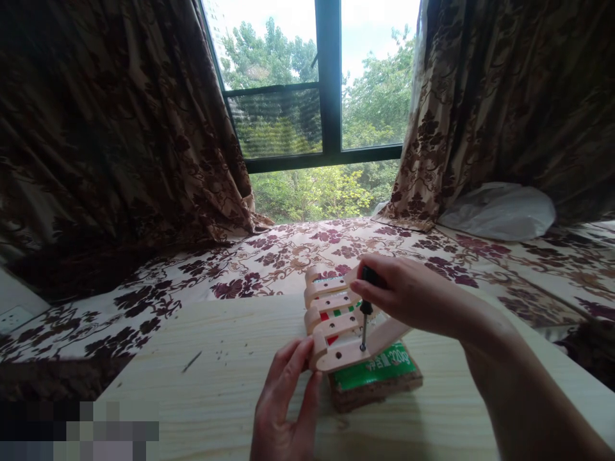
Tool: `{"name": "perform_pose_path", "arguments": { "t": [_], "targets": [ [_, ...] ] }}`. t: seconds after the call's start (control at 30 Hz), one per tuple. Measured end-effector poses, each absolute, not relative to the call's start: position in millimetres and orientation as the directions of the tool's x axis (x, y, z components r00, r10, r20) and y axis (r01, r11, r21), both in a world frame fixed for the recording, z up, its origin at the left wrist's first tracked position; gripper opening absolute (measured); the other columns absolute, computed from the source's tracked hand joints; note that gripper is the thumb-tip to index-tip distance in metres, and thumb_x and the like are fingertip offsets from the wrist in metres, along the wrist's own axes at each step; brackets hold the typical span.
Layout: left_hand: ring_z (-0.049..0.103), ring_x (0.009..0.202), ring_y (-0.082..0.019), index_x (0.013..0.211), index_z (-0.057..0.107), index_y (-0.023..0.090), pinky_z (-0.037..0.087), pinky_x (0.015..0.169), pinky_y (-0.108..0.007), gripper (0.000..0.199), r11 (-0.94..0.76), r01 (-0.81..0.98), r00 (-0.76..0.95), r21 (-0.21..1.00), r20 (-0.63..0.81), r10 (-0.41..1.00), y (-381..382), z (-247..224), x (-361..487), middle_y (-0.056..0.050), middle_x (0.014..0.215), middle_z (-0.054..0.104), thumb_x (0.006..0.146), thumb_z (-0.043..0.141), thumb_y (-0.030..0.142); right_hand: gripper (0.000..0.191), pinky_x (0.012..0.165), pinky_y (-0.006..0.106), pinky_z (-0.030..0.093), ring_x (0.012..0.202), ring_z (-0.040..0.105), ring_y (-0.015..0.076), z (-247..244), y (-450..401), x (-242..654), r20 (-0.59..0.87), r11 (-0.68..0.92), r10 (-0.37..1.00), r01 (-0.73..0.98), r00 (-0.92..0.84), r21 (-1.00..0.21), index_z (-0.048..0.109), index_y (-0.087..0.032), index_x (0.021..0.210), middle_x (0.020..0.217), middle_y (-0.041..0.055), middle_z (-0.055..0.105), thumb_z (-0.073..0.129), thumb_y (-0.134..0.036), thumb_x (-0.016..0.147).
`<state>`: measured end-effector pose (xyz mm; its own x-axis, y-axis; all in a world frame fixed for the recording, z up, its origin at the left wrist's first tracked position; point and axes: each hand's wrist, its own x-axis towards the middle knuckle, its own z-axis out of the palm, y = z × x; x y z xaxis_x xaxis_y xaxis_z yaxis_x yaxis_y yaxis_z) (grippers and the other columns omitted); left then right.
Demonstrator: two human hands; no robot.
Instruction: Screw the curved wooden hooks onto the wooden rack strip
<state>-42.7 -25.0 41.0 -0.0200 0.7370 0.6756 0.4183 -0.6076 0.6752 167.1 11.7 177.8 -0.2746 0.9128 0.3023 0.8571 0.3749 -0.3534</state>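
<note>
My right hand (408, 294) is closed around the black handle of a screwdriver (364, 326), held nearly upright. The screwdriver's tip meets a dark screw in the nearest slat of a pale wooden slatted frame (346, 358). Several slats with rounded ends run away from me, with dark screws or holes in them. Pinched between the thumb and fingers of my left hand (286, 406) is the rounded left end of that frame. Underneath the frame lies a green-topped pack (401, 366) with white lettering and brown sides. The frame's far right part is hidden behind my right hand.
The pale wooden tabletop (192, 410) carries a thin dark stick (191, 362) and some dark crumbs (225, 356) on the left. Beyond it spreads a floral cloth (288, 246) before a window. A white plastic bag (500, 211) lies at the back right, by the curtain (432, 147).
</note>
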Motion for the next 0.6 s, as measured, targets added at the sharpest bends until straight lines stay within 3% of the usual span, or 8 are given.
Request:
{"name": "perform_pose_path", "arguments": {
  "t": [0.27, 0.6],
  "targets": [
    [0.058, 0.109, -0.018, 0.128, 0.05, 0.035, 0.047, 0.094, -0.029, 0.049, -0.652, 0.476, 0.074, 0.591, 0.712, 0.698, -25.7, 41.4, -44.3, -0.001, 0.121, 0.059, 0.082, 0.058, 0.018, 0.018, 0.05, 0.023, 0.028, 0.056, 0.04, 0.0095, 182.9, 2.0, 164.8, 0.305, 0.533, 0.844, 0.742, -0.44, -0.407, 0.059, -0.02, 0.079, 0.062, -0.0024, 0.051, 0.049, -0.032, 0.087],
    [0.048, 0.118, -0.018, 0.137, 0.038, 0.032, 0.043, 0.097, -0.029, 0.055, -0.644, 0.624, 0.187, 0.443, 0.715, 0.673, -22.4, 35.4, -51.8, -0.005, 0.126, 0.049, 0.086, 0.052, 0.017, 0.025, 0.053, 0.026, 0.028, 0.058, 0.041, 0.0112, 176.9, 9.4, 163.2, 0.334, 0.433, 0.886, 0.832, -0.322, -0.347, 0.054, -0.02, 0.079, 0.066, -0.0015, 0.053, 0.046, -0.042, 0.089]
  ]
}}
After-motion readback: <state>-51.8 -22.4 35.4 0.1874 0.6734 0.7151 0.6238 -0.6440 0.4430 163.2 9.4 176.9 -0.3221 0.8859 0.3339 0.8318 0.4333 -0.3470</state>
